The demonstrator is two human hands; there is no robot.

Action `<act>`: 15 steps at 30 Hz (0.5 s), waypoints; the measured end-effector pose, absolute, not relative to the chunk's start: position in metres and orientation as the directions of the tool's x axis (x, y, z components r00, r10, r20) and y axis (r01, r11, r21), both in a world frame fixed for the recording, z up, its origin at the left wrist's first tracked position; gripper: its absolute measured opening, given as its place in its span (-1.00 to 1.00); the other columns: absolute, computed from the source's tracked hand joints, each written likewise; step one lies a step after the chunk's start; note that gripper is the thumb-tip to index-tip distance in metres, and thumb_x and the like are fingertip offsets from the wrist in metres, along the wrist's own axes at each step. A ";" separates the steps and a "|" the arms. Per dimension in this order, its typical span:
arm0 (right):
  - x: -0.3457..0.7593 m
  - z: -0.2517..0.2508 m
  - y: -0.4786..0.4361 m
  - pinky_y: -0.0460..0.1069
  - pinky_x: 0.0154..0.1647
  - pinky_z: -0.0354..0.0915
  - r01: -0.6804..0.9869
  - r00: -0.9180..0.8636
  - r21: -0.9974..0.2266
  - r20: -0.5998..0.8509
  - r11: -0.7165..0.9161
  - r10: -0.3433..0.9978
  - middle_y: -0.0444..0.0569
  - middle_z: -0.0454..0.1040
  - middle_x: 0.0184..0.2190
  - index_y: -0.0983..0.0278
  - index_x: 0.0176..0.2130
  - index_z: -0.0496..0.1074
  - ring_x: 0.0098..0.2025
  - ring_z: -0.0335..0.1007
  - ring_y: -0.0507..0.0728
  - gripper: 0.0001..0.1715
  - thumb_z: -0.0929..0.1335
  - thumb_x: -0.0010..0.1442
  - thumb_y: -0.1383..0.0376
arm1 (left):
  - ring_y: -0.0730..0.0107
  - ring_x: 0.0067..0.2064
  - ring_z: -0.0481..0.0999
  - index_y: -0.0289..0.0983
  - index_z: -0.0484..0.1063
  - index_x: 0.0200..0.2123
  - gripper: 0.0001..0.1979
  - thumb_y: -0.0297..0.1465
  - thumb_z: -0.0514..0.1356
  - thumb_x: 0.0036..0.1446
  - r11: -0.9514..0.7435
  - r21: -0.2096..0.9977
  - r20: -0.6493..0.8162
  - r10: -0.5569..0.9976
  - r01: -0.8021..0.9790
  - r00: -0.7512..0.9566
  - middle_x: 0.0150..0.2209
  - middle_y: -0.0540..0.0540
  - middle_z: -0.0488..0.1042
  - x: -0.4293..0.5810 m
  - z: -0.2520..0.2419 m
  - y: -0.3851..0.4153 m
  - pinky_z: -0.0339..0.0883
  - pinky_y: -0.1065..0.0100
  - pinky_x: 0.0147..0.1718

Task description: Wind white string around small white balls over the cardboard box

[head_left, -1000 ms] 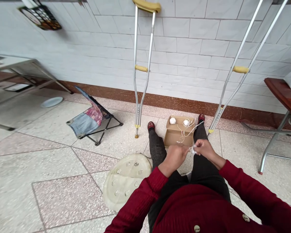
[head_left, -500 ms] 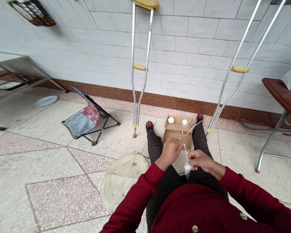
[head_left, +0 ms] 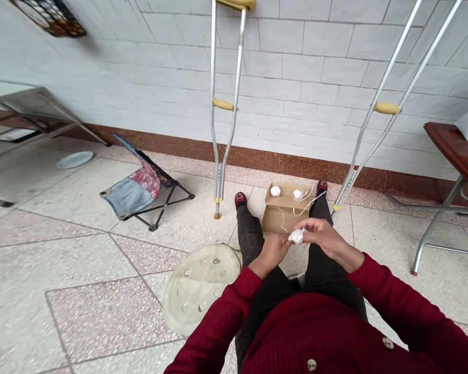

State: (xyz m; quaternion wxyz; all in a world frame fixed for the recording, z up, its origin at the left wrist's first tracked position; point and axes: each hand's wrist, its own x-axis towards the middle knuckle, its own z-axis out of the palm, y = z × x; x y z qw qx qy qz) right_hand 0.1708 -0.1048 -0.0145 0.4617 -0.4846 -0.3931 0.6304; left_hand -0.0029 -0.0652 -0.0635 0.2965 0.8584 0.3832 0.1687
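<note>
An open cardboard box (head_left: pixel 281 220) lies on the floor (head_left: pixel 386 249), two white balls (head_left: pixel 275 191) in its far half. At its near edge, the left hand (head_left: pixel 275 250) and right hand (head_left: pixel 324 237) hold a white bundle (head_left: pixel 297 237). Left of the box stand a crutch (head_left: pixel 223 105) and, farther off, a folding chair (head_left: pixel 134 196).

Speckled tiled floor (head_left: pixel 101 322) bears an open cardboard box (head_left: pixel 283 218), a folding chair (head_left: pixel 134 195), a pale dish (head_left: pixel 75 159) and a round cream disc (head_left: pixel 200 280).

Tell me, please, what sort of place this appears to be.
Probably an indoor room, perhaps in a home: a white tiled wall, a speckled tiled floor and a low blue-and-pink fabric folding chair suggest it.
</note>
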 end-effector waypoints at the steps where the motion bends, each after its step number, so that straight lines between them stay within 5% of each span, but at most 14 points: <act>1: 0.171 -0.016 -0.112 -0.12 -0.49 0.29 -0.150 -0.142 -0.953 -0.243 -0.263 0.960 -0.08 0.54 -0.45 0.31 -0.35 0.55 -0.47 0.38 0.00 -0.74 0.49 -0.17 0.33 | 0.40 -0.35 0.49 -0.28 0.54 -0.38 -0.75 -0.43 0.08 0.26 -0.539 0.633 0.066 0.753 0.556 0.655 -0.41 -0.04 0.54 -0.003 -0.063 -0.060 0.19 0.46 -0.36; 7: 0.181 -0.030 -0.118 -0.14 -0.53 0.20 0.023 -0.032 -0.987 -0.159 -0.159 0.987 -0.16 0.47 -0.57 0.30 -0.38 0.56 -0.55 0.29 -0.04 -0.80 0.47 -0.15 0.36 | 0.36 -0.27 0.47 -0.25 0.53 -0.38 -0.74 -0.41 0.07 0.28 -0.667 0.523 0.173 0.692 0.530 0.701 -0.42 -0.05 0.53 -0.001 -0.046 -0.040 0.22 0.40 -0.21; 11: 0.189 -0.011 -0.104 -0.13 -0.54 0.24 -0.207 0.059 -0.958 -0.217 -0.200 0.974 -0.11 0.51 -0.52 0.30 -0.37 0.54 -0.55 0.33 -0.02 -0.75 0.50 -0.14 0.27 | 0.36 -0.28 0.48 -0.25 0.53 -0.36 -0.74 -0.38 0.07 0.29 -0.645 0.565 0.173 0.703 0.515 0.690 -0.40 -0.05 0.54 -0.003 -0.049 -0.047 0.24 0.40 -0.22; 15: 0.185 0.006 -0.106 -0.14 -0.54 0.24 -0.328 -0.128 -0.887 -0.300 -0.325 0.945 -0.09 0.52 -0.48 0.31 -0.36 0.53 -0.54 0.35 -0.03 -0.70 0.52 -0.17 0.25 | 0.37 -0.26 0.49 -0.25 0.54 -0.32 -0.76 -0.41 0.08 0.28 -0.641 0.610 0.163 0.677 0.466 0.718 -0.37 -0.05 0.56 -0.002 -0.060 -0.053 0.27 0.36 -0.13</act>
